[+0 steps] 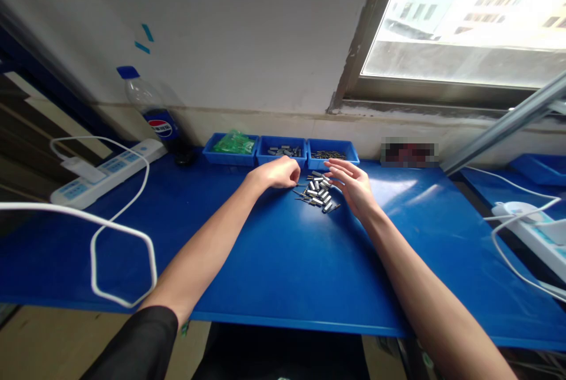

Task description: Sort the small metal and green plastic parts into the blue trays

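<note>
- A white cable [150, 256] loops over the left part of the blue worktop [274, 285], dipping toward the front edge beside the left forearm.
- A white power strip [84, 188], a plug in its near end, runs slantwise near the back left corner of the worktop.
- A bottle [161, 126] with a blue cap and blue label stands by the wall at the back edge, dark liquid in its lower part.
- A blue tray [229, 159] holding green plastic packaging [234, 143] leads a row of three along the middle of the back edge.
- The left hand [279, 173], fingers curled down, rests at the left side of the pile, in front of the middle tray [264, 159]; whether its hidden fingertips pinch a part cannot be told.
- Grey metal pieces [285, 150] lie in that middle tray, just beside its neighbours.
- A pile of small metal cylinders and slender pins [322, 195] lies on the worktop between the hands, nearer the back edge than the front.
- Behind it, the right tray [318, 164] contains thin dark and brass-toned parts [331, 155].
- The right hand [354, 186], fingers extended and slightly spread, hovers at the pile's right side, no part visible in its grasp.
- A pixelated object [409, 153] sits at the back edge, toward the right corner.
</note>
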Demonstrator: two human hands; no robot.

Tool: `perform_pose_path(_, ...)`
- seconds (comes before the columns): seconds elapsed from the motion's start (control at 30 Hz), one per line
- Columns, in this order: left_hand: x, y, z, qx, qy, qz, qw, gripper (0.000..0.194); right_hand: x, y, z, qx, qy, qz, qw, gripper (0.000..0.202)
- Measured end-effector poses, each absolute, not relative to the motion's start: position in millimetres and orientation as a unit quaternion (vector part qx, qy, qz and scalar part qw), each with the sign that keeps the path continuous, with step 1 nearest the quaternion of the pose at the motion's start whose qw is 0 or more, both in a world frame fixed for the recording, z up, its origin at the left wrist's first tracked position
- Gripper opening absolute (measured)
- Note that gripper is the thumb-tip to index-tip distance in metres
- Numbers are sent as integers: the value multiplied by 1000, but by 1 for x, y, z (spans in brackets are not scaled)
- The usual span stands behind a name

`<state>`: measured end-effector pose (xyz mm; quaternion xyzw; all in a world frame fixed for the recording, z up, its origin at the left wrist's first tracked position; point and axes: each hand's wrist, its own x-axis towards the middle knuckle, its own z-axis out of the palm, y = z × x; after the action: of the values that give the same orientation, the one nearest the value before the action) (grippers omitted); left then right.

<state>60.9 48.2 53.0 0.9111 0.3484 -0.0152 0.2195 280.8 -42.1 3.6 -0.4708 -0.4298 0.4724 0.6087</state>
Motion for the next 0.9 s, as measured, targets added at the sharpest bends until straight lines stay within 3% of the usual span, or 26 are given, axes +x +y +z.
perform_pose_path(0.27,55,52,56,913,344,13,217,12,281,-43,5,-486,-438,473,591,39)
perform_pose_path(0.6,56,50,62,896,306,57,318,17,276,-46,6,-507,-523,421,540,36)
perform_pose_path(0.9,60,43,67,876,299,68,372,26,272,-48,9,-486,-514,470,528,38)
